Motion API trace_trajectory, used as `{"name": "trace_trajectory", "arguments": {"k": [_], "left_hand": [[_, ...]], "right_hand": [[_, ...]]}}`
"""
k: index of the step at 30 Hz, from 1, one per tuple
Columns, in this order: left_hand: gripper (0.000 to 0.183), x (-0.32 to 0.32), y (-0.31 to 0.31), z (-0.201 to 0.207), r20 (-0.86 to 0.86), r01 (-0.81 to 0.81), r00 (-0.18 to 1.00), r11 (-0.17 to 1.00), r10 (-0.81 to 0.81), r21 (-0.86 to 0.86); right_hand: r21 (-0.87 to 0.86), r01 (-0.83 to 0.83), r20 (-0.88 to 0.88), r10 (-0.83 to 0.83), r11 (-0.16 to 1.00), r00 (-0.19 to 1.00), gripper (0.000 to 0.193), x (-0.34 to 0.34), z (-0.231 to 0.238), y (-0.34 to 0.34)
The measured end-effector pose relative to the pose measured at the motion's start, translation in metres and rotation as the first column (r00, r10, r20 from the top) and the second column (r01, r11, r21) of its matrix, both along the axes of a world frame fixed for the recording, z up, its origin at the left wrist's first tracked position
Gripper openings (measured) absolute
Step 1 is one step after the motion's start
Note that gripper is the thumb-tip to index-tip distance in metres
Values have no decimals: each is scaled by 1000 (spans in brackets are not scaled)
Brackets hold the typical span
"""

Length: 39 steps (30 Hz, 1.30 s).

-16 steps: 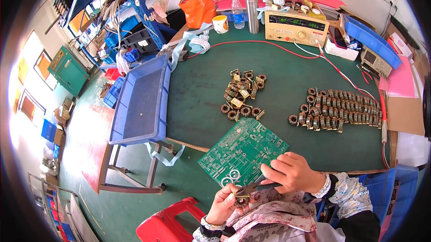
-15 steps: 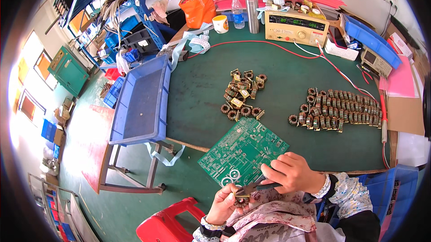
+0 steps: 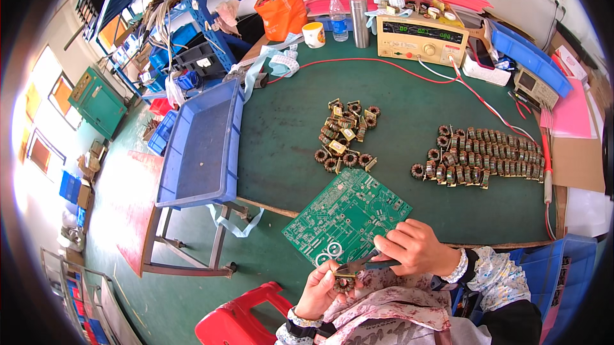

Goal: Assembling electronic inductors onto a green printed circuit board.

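Close to my lap, my left hand pinches a copper-wound toroidal coil with a small yellowish base plate. Pliers with dark handles are gripped in my right hand, and their jaws reach the base side of the coil. Whether the jaws bite on a lead is too small to tell. Just beyond both hands lies a green circuit board, its near corner hanging over the table's front edge, with two white rings on it.
A loose heap of coils lies beyond the board, and rows of coils stand at the right. A blue tray is at the left. A power supply with red and white leads stands at the back. A red stool is below.
The coil in my left hand has turned slightly, and the plier jaws have shifted a little against it. My right hand has barely moved.
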<state>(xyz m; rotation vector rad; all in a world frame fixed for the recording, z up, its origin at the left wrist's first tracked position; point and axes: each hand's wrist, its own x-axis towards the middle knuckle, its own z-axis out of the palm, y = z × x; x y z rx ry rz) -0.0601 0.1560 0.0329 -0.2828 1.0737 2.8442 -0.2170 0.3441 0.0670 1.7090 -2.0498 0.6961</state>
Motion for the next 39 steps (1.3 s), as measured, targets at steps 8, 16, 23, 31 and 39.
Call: {"name": "trace_trajectory", "arguments": {"k": [8,16,23,31,39], "left_hand": [[23,-3,-1,-3,-61,77,995,995,-73,56],[33,-5,2,2,-18,14,1000,999,-14,-36],[41,-3,3,-1,-102,-37,994,997,29,-74],[49,-2,3,4,-135,-65,990,985,44,-158],[56,-13,7,13,-121,-6,992,967,-26,-253]], "right_hand": [[21,3,107,-5,1000,994,34,2,0,4],[26,96,103,-99,995,990,31,-2,2,5],[-117,67,64,-60,991,996,34,1,18,2],[-164,266,177,-237,950,955,40,-5,9,31],[138,654,151,-669,743,728,67,-5,0,155]]}}
